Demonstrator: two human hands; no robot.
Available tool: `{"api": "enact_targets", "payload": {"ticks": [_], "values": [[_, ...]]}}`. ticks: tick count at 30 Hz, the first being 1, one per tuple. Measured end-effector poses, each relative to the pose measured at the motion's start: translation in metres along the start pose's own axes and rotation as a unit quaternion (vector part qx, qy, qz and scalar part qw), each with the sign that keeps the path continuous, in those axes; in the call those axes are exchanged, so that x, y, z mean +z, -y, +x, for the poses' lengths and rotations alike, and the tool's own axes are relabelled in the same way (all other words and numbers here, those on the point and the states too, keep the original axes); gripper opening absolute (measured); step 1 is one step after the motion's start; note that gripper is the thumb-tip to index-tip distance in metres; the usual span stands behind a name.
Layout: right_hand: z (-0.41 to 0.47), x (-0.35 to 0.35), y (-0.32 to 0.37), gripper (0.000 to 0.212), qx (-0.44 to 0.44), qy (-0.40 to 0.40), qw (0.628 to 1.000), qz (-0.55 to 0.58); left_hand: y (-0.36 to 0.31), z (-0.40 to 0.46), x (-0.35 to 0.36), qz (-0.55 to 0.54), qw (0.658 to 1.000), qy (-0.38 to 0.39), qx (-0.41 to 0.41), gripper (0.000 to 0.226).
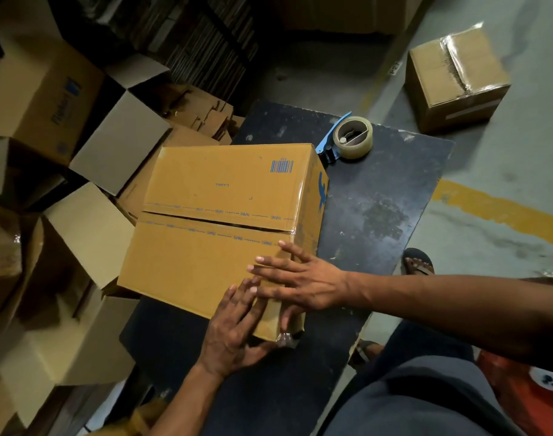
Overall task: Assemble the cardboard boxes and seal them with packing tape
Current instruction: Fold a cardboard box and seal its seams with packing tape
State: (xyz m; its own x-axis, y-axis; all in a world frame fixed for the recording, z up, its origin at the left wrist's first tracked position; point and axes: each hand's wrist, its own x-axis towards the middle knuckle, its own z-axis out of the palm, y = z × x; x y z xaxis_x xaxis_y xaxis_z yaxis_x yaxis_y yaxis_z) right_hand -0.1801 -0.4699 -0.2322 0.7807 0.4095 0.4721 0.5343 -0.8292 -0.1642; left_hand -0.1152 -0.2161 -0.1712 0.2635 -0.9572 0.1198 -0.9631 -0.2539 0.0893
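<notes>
A brown cardboard box (pixel 212 215) with blue print lies on the dark table (pixel 379 199), its two top flaps folded down with a narrow gap along the seam. My right hand (pixel 297 278) lies flat with spread fingers on the near right corner of the box top. My left hand (pixel 234 325) presses flat against the near corner just below it, thumb under the edge where a crumpled bit of clear tape (pixel 284 338) sticks. A roll of clear packing tape in a blue dispenser (pixel 347 140) rests on the table behind the box.
Several open, unsealed boxes (pixel 89 234) crowd the floor on the left. A taped box (pixel 457 80) stands on the grey floor at the far right, near a yellow floor line (pixel 501 212). My sandalled foot (pixel 418 262) is beside the table.
</notes>
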Motion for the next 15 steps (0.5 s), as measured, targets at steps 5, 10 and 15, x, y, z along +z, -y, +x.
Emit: {"api": "enact_targets", "payload": {"ticks": [5,10,15], "values": [[0.000,-0.012,-0.007,0.099,0.001,0.021,1.000,0.018,-0.006,0.003,-0.002,-0.006,1.000,-0.003,-0.014,0.102],[-0.001,-0.006,0.006,0.090,0.027,0.001,0.999,0.038,-0.009,0.004,-0.002,-0.016,0.999,-0.015,-0.027,0.103],[-0.005,-0.008,-0.008,0.090,-0.013,0.047,0.999,-0.001,-0.016,0.006,-0.004,-0.025,0.998,-0.010,-0.063,0.109]]}}
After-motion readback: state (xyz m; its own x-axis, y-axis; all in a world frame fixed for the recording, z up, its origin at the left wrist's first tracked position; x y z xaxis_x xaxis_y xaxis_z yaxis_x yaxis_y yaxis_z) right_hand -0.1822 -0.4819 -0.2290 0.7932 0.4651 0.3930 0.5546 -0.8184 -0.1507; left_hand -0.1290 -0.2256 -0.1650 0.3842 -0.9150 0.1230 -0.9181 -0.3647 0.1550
